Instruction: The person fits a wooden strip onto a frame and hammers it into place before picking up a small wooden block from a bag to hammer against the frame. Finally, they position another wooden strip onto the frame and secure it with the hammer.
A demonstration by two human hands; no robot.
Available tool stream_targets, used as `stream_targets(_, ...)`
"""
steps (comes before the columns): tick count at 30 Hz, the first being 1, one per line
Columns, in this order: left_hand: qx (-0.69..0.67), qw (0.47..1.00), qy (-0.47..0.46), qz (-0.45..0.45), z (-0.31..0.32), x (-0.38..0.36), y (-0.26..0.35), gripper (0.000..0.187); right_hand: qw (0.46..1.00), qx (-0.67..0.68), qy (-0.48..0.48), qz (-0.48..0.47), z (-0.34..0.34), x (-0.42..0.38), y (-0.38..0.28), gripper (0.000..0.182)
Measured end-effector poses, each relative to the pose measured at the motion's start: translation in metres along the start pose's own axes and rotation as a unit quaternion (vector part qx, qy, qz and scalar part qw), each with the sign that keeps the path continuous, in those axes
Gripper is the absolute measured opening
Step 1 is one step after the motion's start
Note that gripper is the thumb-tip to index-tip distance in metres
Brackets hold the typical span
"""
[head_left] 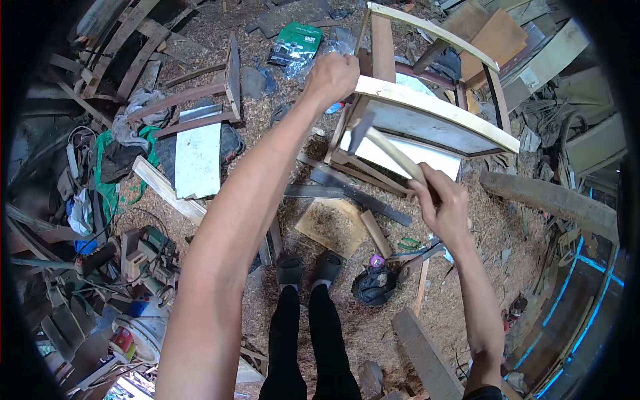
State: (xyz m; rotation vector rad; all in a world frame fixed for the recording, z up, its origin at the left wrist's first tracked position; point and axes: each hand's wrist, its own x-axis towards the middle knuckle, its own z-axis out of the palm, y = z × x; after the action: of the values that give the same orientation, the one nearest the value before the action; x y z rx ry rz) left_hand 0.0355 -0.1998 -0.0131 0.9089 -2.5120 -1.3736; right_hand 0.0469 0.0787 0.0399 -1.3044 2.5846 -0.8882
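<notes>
My right hand (445,203) is wrapped round the wooden handle of a hammer (398,155). The hammer's dark head is slightly blurred and hangs in front of a wooden furniture frame (437,110). This frame has pale curved rails, darker uprights and a whitish panel inside. At the left end of its near rail, my left hand (332,77) is closed, with the fingers gripping the corner. The back of that hand hides exactly what lies under the fingers.
Boards and scraps (347,223) lie by my feet on the shavings-covered floor. Pliers with green handles (409,244) and a black bag (373,287) are to their right. A green packet (295,44) lies at the back. Power tools (147,257) stand left; a thick timber (550,200) lies right.
</notes>
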Motion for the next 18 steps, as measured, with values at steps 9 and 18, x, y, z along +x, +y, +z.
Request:
stream_targets(9, -0.021, 0.999, -0.029, -0.037, 0.003, -0.001, 0.003, 0.053, 0.998, -0.038, 0.021, -0.042, -0.001, 0.028, 0.035, 0.026)
stream_targets(18, 0.011, 0.999, 0.043, -0.017, 0.009, 0.005, -0.005, 0.055, 0.942, 0.164, 0.037, 0.291, 0.007, 0.003, -0.062, 0.034)
